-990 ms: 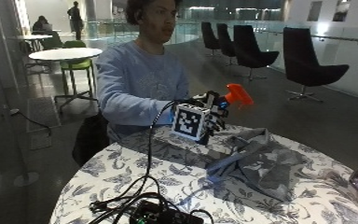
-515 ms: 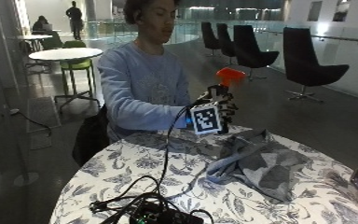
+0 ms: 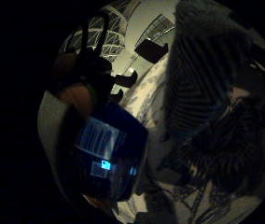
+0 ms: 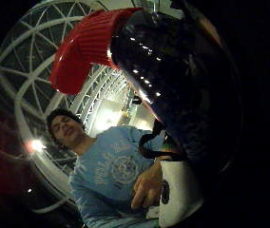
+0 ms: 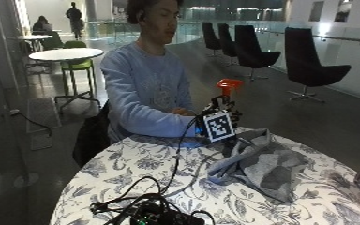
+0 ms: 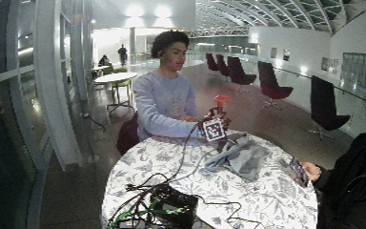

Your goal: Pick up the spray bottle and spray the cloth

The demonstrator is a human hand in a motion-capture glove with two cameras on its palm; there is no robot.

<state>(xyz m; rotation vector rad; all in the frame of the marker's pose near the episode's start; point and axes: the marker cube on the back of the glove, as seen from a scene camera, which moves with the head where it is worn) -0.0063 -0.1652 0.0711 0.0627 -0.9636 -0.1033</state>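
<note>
Lowered since earlier, right hand [image 5: 222, 123] now grips spray bottle [image 5: 228, 89] upright above desk [image 5: 130, 168] far edge, beside cloth [image 5: 264, 161]; palm view alone shows bottle's blue base [image 3: 109, 156].

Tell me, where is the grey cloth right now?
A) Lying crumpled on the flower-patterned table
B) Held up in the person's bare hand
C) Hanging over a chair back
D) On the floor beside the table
A: the outside view shows the grey cloth lying crumpled on the flower-patterned table, just beside the gloved right hand, which holds the spray bottle upright.
</note>
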